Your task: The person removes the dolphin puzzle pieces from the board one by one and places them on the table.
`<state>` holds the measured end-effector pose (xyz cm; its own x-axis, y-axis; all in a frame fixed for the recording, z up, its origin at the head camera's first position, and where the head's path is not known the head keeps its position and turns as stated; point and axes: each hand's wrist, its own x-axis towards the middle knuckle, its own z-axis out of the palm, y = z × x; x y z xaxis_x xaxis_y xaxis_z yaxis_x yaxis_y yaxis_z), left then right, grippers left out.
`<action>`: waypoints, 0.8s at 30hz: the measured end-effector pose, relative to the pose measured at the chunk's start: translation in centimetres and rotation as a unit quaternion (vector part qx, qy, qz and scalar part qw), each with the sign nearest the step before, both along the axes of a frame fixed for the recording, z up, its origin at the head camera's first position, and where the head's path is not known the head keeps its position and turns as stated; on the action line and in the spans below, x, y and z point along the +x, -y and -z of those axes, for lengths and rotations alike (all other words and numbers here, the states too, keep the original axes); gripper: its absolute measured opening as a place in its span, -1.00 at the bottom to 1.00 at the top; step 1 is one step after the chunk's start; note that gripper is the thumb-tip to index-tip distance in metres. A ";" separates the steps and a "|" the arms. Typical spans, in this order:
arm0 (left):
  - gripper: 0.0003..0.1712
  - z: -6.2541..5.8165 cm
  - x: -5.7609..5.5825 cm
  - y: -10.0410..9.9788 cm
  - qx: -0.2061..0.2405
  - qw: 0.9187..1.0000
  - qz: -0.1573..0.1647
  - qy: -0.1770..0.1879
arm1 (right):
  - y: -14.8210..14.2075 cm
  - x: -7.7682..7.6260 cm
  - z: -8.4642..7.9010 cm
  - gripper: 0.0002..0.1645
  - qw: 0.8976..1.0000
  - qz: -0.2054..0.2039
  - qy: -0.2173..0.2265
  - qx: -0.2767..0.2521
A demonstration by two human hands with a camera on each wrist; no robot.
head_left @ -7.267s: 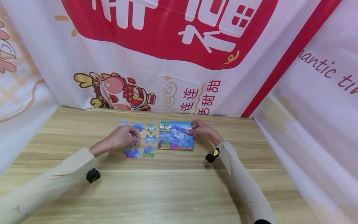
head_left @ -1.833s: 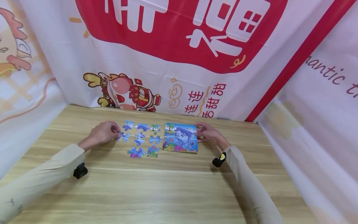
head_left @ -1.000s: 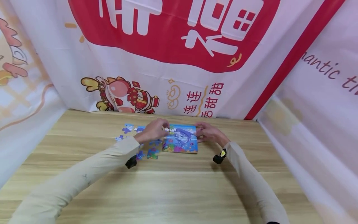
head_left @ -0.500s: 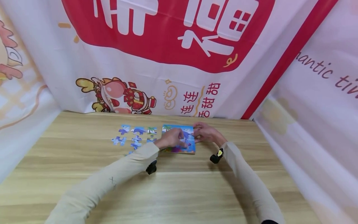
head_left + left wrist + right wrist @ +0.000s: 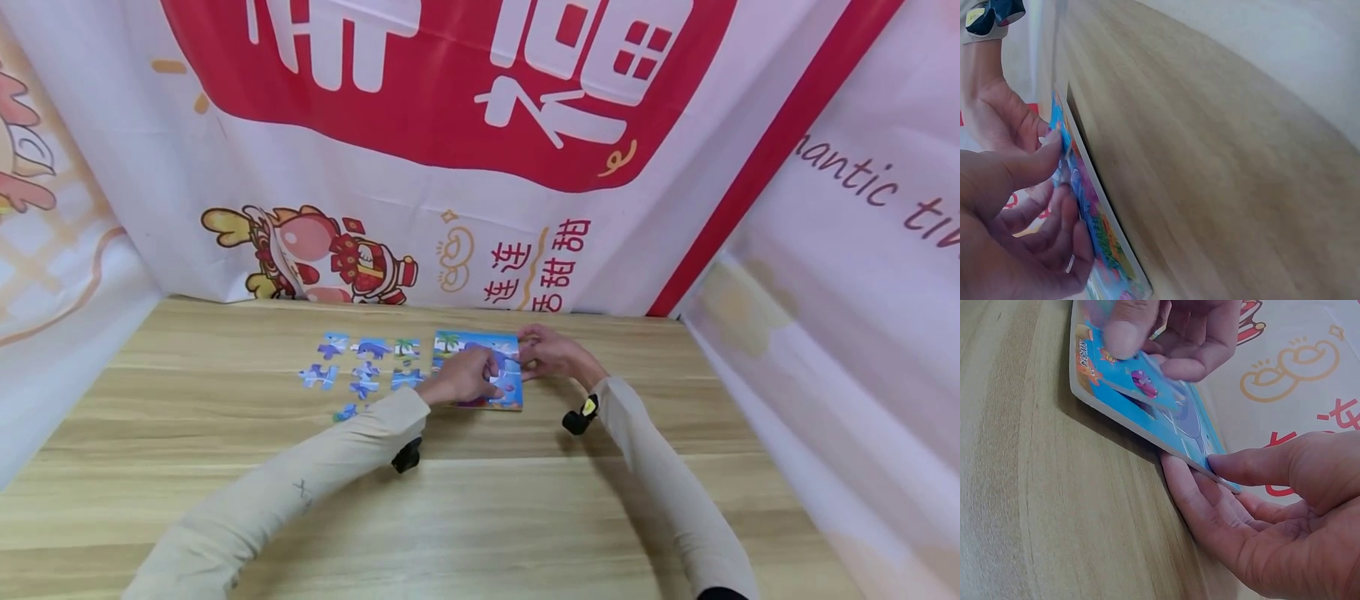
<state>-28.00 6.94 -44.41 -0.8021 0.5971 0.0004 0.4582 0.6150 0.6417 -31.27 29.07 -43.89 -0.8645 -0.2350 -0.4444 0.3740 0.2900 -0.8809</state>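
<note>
A jigsaw board (image 5: 513,385) with a dolphin and sea picture lies on the wooden table. My right hand (image 5: 555,353) grips its right edge, thumb on top and fingers underneath, as the right wrist view shows. Over the board's lower middle is my left hand (image 5: 467,375). Its thumb and fingers pinch a blue puzzle piece (image 5: 1141,382) with a pink fish, held tilted against the picture. The left hand covers much of the board in the head view. To the left lie loose puzzle pieces (image 5: 372,349) in rough rows, the nearest ones partly hidden by the left sleeve.
The table (image 5: 495,508) stretches toward me in front of the board. A printed cloth (image 5: 450,142) hangs close behind the board, with another cloth wall (image 5: 847,350) at the right. A small black wrist camera (image 5: 407,455) sits under the left sleeve.
My left hand has moved right, from beside the loose pieces onto the board, and has stayed there over the last half second. The right hand keeps its grip on the board's edge.
</note>
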 end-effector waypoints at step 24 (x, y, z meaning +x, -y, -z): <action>-0.85 -4.2 -1.1 7.4 0.160 0.970 -0.036 0.179 | -0.2 -0.3 0.6 -0.39 1.000 0.004 -0.004 -0.010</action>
<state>-29.14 -0.48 -40.23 -0.8251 0.5542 -0.1099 0.1338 0.3806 0.9150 -31.54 29.30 -44.49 -0.8700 -0.2367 -0.4324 0.3691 0.2689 -0.8897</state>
